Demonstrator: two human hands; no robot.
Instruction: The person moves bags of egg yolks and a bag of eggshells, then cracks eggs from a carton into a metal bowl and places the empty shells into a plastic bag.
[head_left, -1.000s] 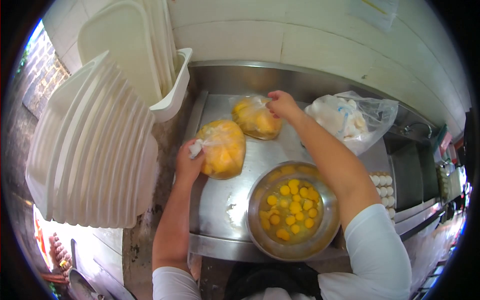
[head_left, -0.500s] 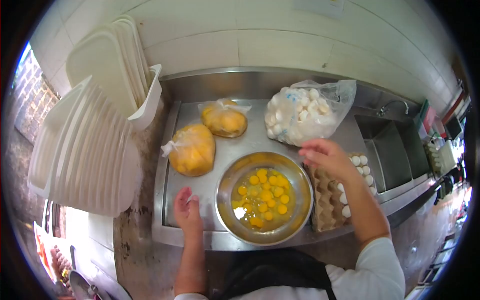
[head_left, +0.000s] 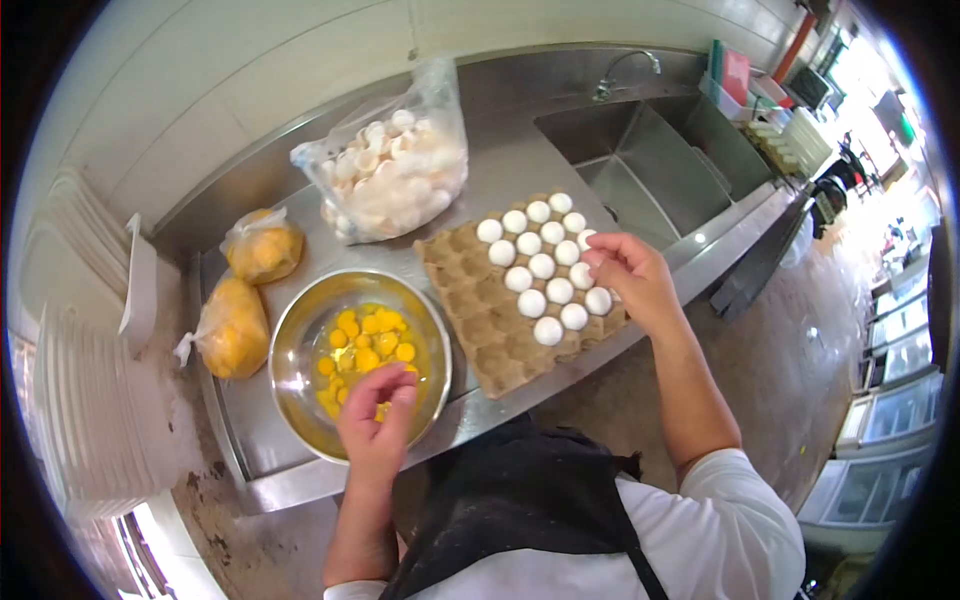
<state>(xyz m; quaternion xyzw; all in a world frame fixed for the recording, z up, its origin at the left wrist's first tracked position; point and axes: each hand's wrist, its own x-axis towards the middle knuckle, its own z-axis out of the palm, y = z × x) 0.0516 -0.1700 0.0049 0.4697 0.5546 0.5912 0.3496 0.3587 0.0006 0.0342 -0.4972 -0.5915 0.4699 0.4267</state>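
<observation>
1. Right hand (head_left: 628,278) — held over the near-right corner of the egg tray (head_left: 478,312), fingers bent, fingertips (head_left: 594,258) pinched about one white egg (head_left: 581,274) at that edge. Whether the egg is lifted clear of its cup cannot be told.
2. White eggs — the remaining ones are set in the tray's right part, just left of and beyond the right hand; the cups further to its left are seen bare.
3. Left hand (head_left: 378,420) — poised above the near rim of the metal bowl (head_left: 300,345), fingers loosely curled and drawn together; nothing certain is seen held in it, though the tips are partly hidden.
4. Metal bowl — filled with yolks (head_left: 365,345) lying directly beyond the left hand's fingertips; the bowl is placed just left of the tray, touching or nearly so.
5. Governing relation — the bowl lies to the left of the right hand, across the bare cups; the left hand is the nearer to it, the right hand the nearer to the eggs.
6. Further items — two tied bags of yellow contents (head_left: 235,325) are noted beyond and left of the left hand; a clear bag of shells (head_left: 385,180) beyond the bowl.
</observation>
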